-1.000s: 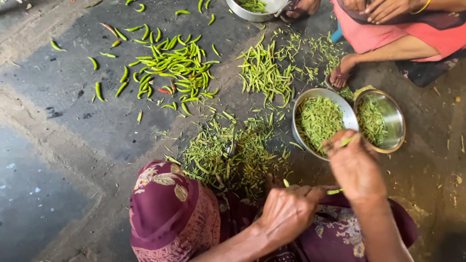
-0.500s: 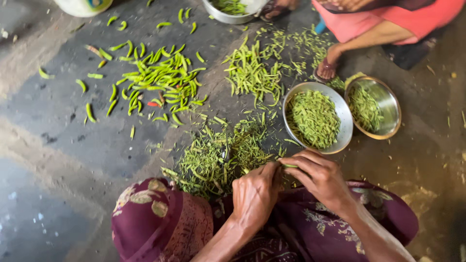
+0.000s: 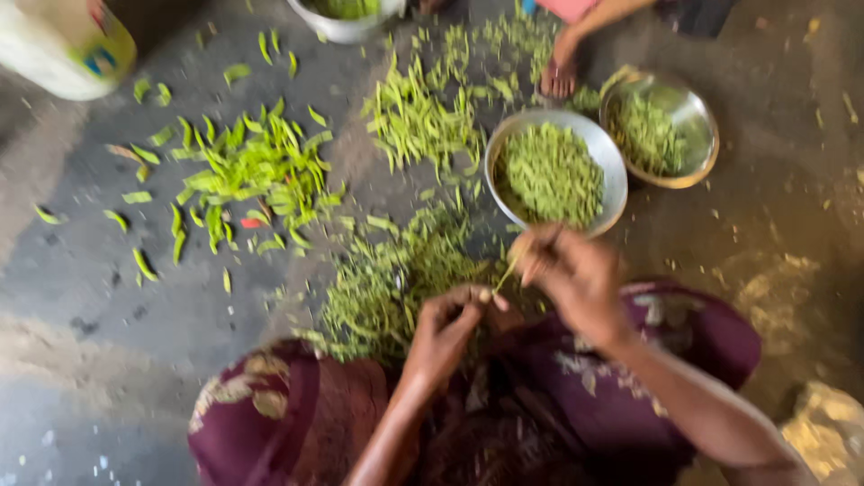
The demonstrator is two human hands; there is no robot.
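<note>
The picture is blurred by motion. My left hand (image 3: 447, 327) and my right hand (image 3: 573, 273) are close together over my lap, above maroon patterned cloth (image 3: 279, 423). Between them runs a thin green bean pod (image 3: 509, 268); my right hand pinches its upper end and my left hand's fingertips are closed near its lower end. Just beyond my hands lies a heap of green trimmings (image 3: 387, 279). A steel bowl (image 3: 610, 160) full of cut green pieces stands right above my right hand.
A second metal bowl (image 3: 701, 125) with green pieces stands at the right. Piles of whole green pods (image 3: 252, 171) and slimmer pods (image 3: 418, 117) lie on the dark floor. Another person's foot (image 3: 558, 72) is at the top. A third bowl (image 3: 346, 22) and a pale container (image 3: 67, 45) stand at the back.
My right hand came back from the steel bowl to meet my left hand over my lap, then lifted a little with the pod. The view shifted, and the bowls sit lower in it.
</note>
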